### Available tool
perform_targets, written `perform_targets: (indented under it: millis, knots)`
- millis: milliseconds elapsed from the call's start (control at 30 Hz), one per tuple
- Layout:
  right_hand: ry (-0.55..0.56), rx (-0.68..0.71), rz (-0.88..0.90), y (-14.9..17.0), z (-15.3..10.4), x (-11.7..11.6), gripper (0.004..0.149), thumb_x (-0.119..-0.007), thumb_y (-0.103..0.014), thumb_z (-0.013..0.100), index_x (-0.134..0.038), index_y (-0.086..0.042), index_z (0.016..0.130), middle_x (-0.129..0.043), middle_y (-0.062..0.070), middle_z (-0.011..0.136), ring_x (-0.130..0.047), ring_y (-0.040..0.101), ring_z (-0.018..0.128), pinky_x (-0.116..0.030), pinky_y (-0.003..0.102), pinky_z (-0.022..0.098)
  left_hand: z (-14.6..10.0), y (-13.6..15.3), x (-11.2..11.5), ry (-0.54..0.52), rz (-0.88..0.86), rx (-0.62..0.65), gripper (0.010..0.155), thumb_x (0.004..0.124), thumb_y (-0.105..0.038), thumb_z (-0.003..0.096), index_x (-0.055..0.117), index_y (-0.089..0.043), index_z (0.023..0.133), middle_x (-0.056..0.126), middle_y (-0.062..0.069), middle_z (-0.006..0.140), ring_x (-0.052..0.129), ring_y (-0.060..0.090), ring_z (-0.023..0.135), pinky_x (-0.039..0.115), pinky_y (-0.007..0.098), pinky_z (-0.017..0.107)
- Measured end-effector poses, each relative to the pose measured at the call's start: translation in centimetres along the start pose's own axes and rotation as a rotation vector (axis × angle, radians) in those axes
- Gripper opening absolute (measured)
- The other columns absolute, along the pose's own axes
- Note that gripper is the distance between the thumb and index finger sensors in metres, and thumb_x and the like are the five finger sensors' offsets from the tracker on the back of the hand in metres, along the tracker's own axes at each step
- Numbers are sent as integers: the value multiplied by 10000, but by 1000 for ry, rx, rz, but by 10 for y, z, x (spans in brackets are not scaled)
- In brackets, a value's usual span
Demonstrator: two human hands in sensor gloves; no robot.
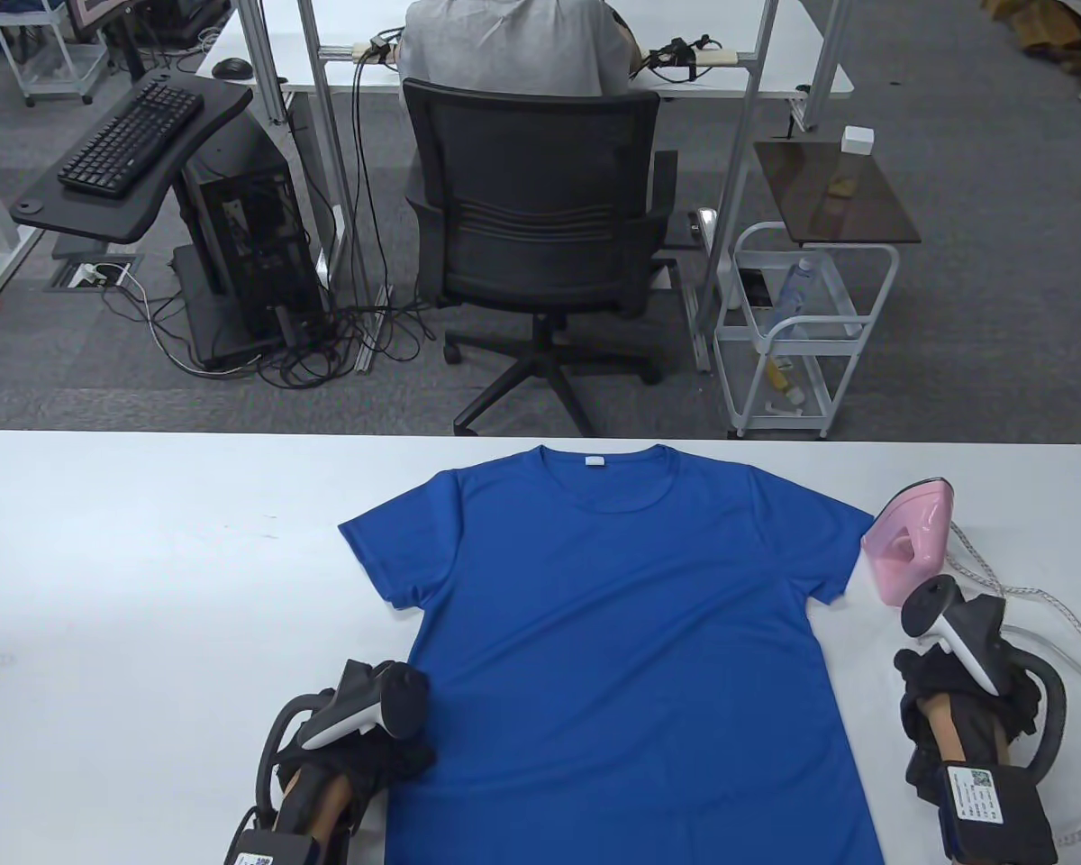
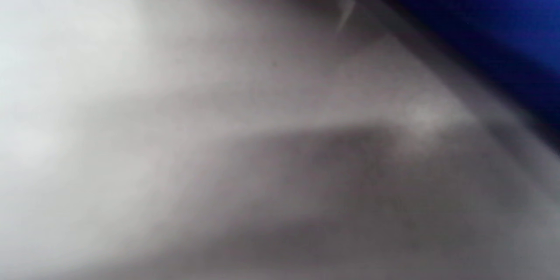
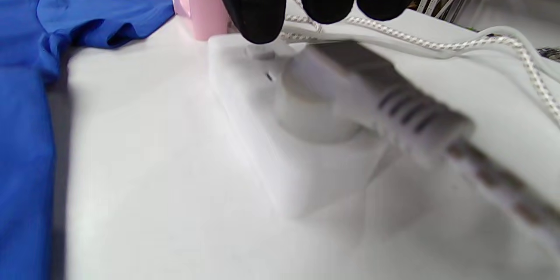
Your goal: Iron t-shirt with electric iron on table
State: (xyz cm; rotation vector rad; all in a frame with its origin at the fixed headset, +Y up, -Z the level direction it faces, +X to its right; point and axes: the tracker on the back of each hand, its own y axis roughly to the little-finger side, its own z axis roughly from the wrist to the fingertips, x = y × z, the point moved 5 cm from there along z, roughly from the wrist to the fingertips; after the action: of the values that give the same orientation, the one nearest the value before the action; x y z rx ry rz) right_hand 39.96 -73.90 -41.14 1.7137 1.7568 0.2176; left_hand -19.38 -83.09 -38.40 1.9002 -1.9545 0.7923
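A blue t-shirt (image 1: 622,631) lies flat on the white table (image 1: 162,577), collar at the far side. A pink electric iron (image 1: 910,541) stands just right of the shirt's right sleeve. My right hand (image 1: 941,671) is just in front of the iron, holding nothing. In the right wrist view its fingers (image 3: 258,13) hang over a white socket block (image 3: 284,140) with a plug (image 3: 393,100) in it, and one fingertip touches the block's top. My left hand (image 1: 396,721) rests at the shirt's lower left edge, its fingers hidden. The left wrist view shows blurred table and shirt (image 2: 503,22).
The iron's braided cord (image 1: 1045,599) trails over the table's right part, behind the socket block (image 3: 459,46). Beyond the far edge stand an office chair (image 1: 540,225) and a white trolley (image 1: 802,333).
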Motion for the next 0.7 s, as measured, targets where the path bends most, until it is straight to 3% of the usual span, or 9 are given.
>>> perform_targets:
  millis: [400,700]
  knots:
    - [-56,-9,26,-6,10,-16,598,-647,-464,459,-716,-146,960,-621,206,1058,-668,532,895,-607,668,613,0,0,0,-2,-2,0,838,608,-588,439,173,-304,1097,130,34,1153,193,371,1093,345,610,761]
    - [-19,11,-52,-22,0,-5,644,-648,-483,460,-682,-148,1009,-498,212,1111,-560,548,956,-534,698,649,-2,-1,-2,-23,22,10,833,611,-592,440,192,-305,1100,154,42,1160,225,380,1096,370,610,761]
